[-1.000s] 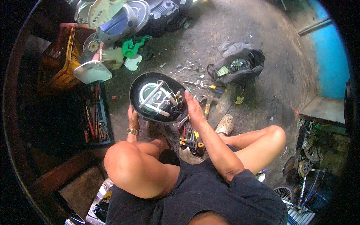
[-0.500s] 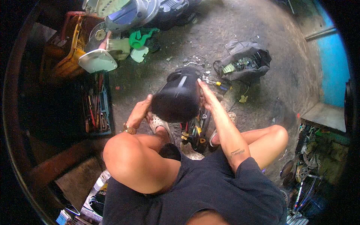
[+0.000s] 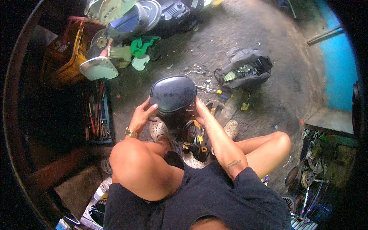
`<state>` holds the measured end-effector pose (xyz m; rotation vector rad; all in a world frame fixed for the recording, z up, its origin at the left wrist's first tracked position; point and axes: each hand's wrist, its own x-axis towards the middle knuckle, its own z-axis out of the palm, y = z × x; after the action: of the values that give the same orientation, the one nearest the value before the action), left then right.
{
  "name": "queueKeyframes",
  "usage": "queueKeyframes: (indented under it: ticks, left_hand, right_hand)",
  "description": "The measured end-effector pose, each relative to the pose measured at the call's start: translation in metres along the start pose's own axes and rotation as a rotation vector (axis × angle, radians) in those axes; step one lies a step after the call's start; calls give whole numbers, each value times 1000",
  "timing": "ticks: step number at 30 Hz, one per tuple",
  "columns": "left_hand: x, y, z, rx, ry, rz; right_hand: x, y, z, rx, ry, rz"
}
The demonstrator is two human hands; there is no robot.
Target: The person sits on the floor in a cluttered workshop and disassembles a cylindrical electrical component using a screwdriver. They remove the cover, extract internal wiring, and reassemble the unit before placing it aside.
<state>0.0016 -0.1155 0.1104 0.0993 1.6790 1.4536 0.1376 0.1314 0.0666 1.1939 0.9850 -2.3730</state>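
Observation:
A black oval appliance housing [image 3: 173, 92] is held in front of me above my feet, its smooth, glossy face up and its insides out of sight. My left hand [image 3: 147, 109] grips its left side, thumb on the edge. My right hand [image 3: 201, 110] grips its right side, the fingers partly hidden behind it. Under it lie black-and-yellow hand tools [image 3: 197, 138], partly covered. A screwdriver with a yellow-and-blue handle [image 3: 221, 92] lies just beyond my right hand, among small scraps.
A dark bag of scrap [image 3: 245, 69] lies ahead right. Plastic parts [image 3: 137, 17], a green piece [image 3: 140, 46] and a yellow crate [image 3: 74, 53] are piled ahead left. A tool tray [image 3: 99, 113] is at my left, bicycle parts [image 3: 310, 172] at my right, by a ledge [image 3: 327, 119].
The housing has been turned over: a second ago its insides with white tubes and wires faced up, now its glossy black side does. Both hands have moved with it, still gripping.

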Motion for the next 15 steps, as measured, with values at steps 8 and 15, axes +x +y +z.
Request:
queueKeyframes:
  ticks: [8,15]
  left_hand:
    - [-14,17,-36,-15,-207,361]
    - [67,28,21,-260,-170,333]
  right_hand:
    - [-40,-35,-7,211,-177,-671]
    - [0,-66,40,-673,95,-976]
